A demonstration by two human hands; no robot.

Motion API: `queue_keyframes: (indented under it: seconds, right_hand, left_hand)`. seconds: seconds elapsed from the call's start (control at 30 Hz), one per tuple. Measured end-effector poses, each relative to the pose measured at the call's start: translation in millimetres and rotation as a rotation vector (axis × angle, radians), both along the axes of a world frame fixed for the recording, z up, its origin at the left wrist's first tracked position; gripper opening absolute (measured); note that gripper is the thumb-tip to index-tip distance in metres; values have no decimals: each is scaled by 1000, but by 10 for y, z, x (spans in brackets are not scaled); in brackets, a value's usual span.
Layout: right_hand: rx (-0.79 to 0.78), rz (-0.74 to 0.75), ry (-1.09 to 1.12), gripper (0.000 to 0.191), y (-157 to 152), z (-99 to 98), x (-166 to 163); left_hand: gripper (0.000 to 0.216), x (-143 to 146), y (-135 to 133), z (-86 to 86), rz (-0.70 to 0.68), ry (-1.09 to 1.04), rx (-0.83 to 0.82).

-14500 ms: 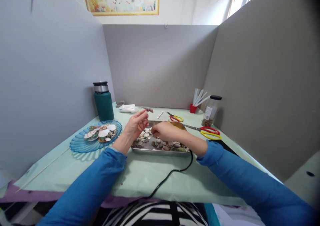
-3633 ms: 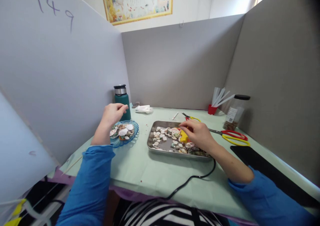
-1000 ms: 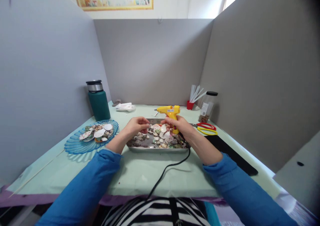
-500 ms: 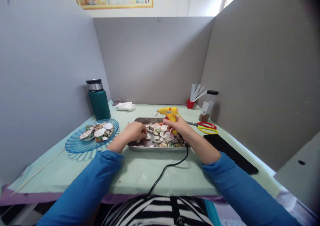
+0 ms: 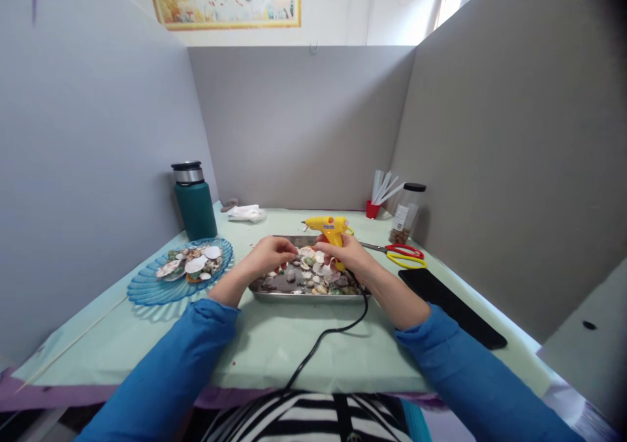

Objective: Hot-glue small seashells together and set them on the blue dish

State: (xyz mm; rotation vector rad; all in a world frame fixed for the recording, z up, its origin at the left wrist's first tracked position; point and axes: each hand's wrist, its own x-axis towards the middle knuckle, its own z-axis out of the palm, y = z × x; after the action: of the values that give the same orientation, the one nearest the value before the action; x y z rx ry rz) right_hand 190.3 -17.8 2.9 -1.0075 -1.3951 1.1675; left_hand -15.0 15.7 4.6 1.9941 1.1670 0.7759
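Observation:
My right hand [image 5: 349,254] is wrapped round a yellow hot glue gun [image 5: 329,224], whose nozzle points left above a metal tray [image 5: 313,298]. A black cord runs from its handle toward me over the table edge. Many small seashells [image 5: 316,277] and stones lie in the tray, most of them at its middle and right. Over the tray's left part, my left hand [image 5: 272,256] is closed in a pinch; whatever its fingertips hold is too small to make out.
At left, a blue scalloped plate [image 5: 147,288] bears shells, with a green bottle [image 5: 194,208] behind and a thin stick [image 5: 73,344] in front. Scissors [image 5: 402,255], a black slab [image 5: 450,308], a jar [image 5: 407,215] and a red cup [image 5: 373,209] of white sticks stand right. Grey partitions enclose the table.
My left hand has lifted a little from the tray's shells and shifted right, toward the glue gun. My right hand still grips the gun. The view has tilted slightly upward.

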Motion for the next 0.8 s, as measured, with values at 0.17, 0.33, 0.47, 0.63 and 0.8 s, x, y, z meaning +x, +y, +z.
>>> queue_keyframes:
  seconds: [0.17, 0.33, 0.47, 0.63, 0.8]
  right_hand:
    - [3, 42, 6, 30, -83, 40, -59]
    - [9, 36, 25, 26, -106, 29, -82]
    - [45, 12, 39, 22, -104, 36, -83]
    - [68, 17, 73, 21, -97, 41, -77]
    - [73, 11, 88, 21, -111, 37, -82]
  left_hand:
    - [27, 115, -156, 73, -94, -265, -163]
    - [28, 138, -205, 69, -155, -378, -219]
    - [29, 141, -205, 58, -159, -428, -270]
    - [29, 158, -212, 70, -122, -400, -161]
    - [28, 181, -223, 79, -115, -354, -94]
